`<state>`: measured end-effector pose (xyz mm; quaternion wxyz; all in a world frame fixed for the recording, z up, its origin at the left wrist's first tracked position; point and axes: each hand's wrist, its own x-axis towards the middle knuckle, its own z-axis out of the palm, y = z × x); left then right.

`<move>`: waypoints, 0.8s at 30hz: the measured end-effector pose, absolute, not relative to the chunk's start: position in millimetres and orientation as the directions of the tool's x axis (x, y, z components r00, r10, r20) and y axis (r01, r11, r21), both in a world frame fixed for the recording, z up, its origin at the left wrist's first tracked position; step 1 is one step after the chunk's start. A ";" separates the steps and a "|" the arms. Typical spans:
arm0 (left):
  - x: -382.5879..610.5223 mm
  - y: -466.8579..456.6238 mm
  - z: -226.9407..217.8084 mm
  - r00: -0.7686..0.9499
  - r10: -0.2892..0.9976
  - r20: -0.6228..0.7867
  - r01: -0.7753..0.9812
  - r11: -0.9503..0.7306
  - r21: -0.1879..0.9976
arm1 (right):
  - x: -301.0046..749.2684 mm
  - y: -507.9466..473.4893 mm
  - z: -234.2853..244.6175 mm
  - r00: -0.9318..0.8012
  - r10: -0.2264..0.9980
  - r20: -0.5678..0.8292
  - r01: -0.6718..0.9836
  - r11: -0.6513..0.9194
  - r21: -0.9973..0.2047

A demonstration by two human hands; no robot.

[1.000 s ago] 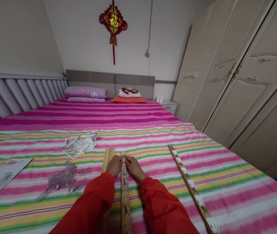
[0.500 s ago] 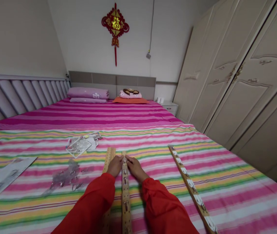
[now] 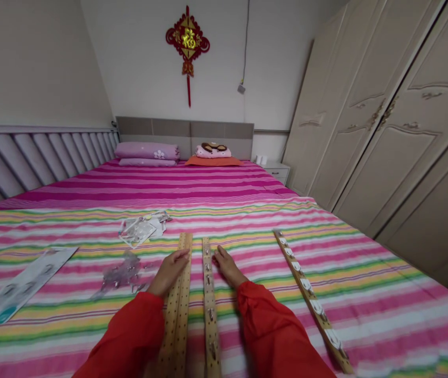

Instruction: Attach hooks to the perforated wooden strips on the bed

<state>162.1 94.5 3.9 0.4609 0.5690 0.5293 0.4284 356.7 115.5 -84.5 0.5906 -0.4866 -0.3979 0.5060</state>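
Observation:
My left hand [image 3: 167, 272] lies flat, fingers stretched out, on a bare perforated wooden strip [image 3: 180, 302] on the striped bedspread. My right hand [image 3: 227, 266] rests just right of a second perforated wooden strip [image 3: 208, 294] that carries several metal hooks; its fingers are extended and touch the bedspread beside the strip's edge. Neither hand holds anything. Both arms wear red sleeves.
A third wooden strip [image 3: 310, 294] with white hooks lies at an angle to the right. Loose clear hooks [image 3: 123, 275], opened plastic packets [image 3: 141, 229] and a printed packaging card [image 3: 19, 289] lie to the left. Pillows [image 3: 147, 152] sit at the headboard. A wardrobe [image 3: 397, 131] stands along the right.
Both hands let go of the top of the hooked strip and moved apart. The left hand shifted onto the bare strip; the right moved to the hooked strip's right side.

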 end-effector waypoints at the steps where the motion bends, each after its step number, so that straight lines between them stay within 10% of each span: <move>1: 156.1 81.3 5.9 0.055 0.998 -0.031 0.182 0.020 0.983 | 356.4 108.6 -81.2 0.168 0.984 -0.057 -0.244 -0.014 -0.970; 24: 52.6 -5.2 -36.3 -0.390 0.920 0.043 0.198 0.038 0.979 | 352.8 -63.7 -71.9 0.293 0.931 -0.217 -0.541 -0.026 -0.841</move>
